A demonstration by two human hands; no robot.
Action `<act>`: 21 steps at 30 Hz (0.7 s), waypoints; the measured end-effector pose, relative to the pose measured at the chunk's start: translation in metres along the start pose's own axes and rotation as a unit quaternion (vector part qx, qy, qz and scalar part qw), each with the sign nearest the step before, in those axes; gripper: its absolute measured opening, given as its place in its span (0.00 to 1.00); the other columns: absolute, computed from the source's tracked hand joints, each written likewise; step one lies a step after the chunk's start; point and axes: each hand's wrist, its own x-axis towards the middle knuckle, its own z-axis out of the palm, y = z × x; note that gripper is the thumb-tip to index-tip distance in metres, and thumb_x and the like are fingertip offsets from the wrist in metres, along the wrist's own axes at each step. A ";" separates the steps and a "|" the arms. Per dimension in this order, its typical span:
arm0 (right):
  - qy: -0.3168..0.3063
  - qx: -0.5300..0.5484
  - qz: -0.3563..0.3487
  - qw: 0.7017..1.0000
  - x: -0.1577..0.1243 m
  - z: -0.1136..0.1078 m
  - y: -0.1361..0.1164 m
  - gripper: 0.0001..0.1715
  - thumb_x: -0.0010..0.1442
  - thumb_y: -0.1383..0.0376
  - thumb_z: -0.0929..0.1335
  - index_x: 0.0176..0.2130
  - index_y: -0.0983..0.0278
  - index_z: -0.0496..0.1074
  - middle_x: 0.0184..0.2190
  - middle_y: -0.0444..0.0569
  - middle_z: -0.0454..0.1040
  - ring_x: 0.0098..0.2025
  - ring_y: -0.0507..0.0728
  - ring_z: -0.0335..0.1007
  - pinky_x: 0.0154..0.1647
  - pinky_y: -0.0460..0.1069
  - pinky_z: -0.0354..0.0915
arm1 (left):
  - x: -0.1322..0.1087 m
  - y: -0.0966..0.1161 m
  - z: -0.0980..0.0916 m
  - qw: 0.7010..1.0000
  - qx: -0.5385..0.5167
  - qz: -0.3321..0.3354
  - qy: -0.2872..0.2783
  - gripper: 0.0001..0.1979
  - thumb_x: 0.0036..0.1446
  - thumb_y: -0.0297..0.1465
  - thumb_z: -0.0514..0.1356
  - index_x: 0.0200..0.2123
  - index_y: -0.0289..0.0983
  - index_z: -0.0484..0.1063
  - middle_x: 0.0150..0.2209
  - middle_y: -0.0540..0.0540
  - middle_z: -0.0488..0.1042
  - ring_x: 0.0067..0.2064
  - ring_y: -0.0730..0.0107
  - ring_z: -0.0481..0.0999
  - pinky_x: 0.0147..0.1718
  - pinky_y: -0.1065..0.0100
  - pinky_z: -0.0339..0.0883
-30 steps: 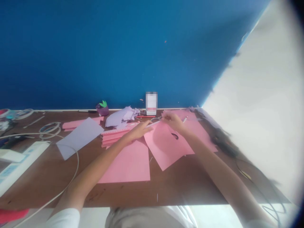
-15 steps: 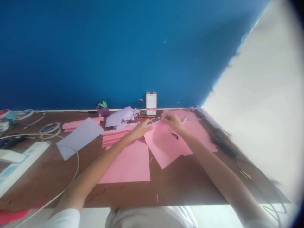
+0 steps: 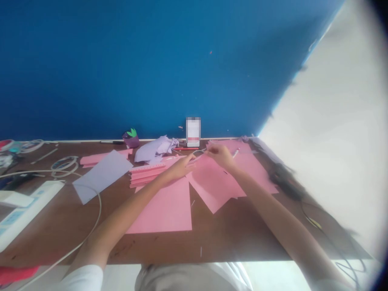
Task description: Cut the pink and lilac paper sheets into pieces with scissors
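A pink paper sheet (image 3: 214, 188) sits between my hands, tilted with one corner pointing towards me. My left hand (image 3: 184, 165) is closed on its upper left edge. With bunched fingers, my right hand (image 3: 222, 157) pinches the sheet near its top; the exact grip is hidden. A thin pale loop (image 3: 199, 152) shows between the hands, too small to identify. Under my left forearm lie a flat pink sheet (image 3: 165, 206) and pleated pink paper (image 3: 145, 176). More pink paper (image 3: 257, 171) lies to the right of my right hand, with a whitish pen-like stick (image 3: 236, 152) on it.
Crumpled lilac paper (image 3: 154, 149) and a propped phone (image 3: 193, 131) stand near the blue wall. Leftward are a lilac sheet (image 3: 101, 176), tape rolls (image 3: 64, 165), a purple cup (image 3: 130, 140) and a white power strip (image 3: 28, 214) with its cable. A dark object (image 3: 286, 184) lies at right.
The held pink sheet has shifted slightly right, and now covers most of the dark loop seen on it before. My left hand has moved a little down; my right hand barely moved.
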 end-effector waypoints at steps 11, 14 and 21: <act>0.010 0.031 0.003 0.999 0.001 0.000 0.002 0.11 0.53 0.59 0.67 0.30 0.64 0.73 0.31 0.49 0.75 0.34 0.56 0.70 0.36 0.50 0.63 | 0.002 0.003 0.004 0.997 -0.055 -0.013 0.045 0.22 0.61 0.44 0.46 0.50 0.38 0.67 0.43 0.44 0.72 0.44 0.64 0.69 0.43 0.65 0.62; -0.002 0.037 0.025 0.999 0.002 -0.001 0.001 0.11 0.53 0.59 0.67 0.29 0.65 0.72 0.29 0.49 0.74 0.32 0.56 0.69 0.34 0.50 0.62 | 0.004 0.003 0.004 0.997 -0.065 -0.008 0.033 0.21 0.61 0.43 0.45 0.49 0.39 0.69 0.43 0.44 0.73 0.44 0.64 0.70 0.45 0.63 0.62; 0.016 0.042 0.046 0.998 0.002 0.000 0.003 0.11 0.50 0.59 0.67 0.26 0.65 0.69 0.26 0.48 0.72 0.31 0.55 0.67 0.34 0.50 0.61 | 0.004 0.005 0.006 0.997 -0.068 0.005 0.041 0.20 0.62 0.40 0.45 0.52 0.41 0.67 0.47 0.44 0.72 0.48 0.63 0.69 0.49 0.62 0.61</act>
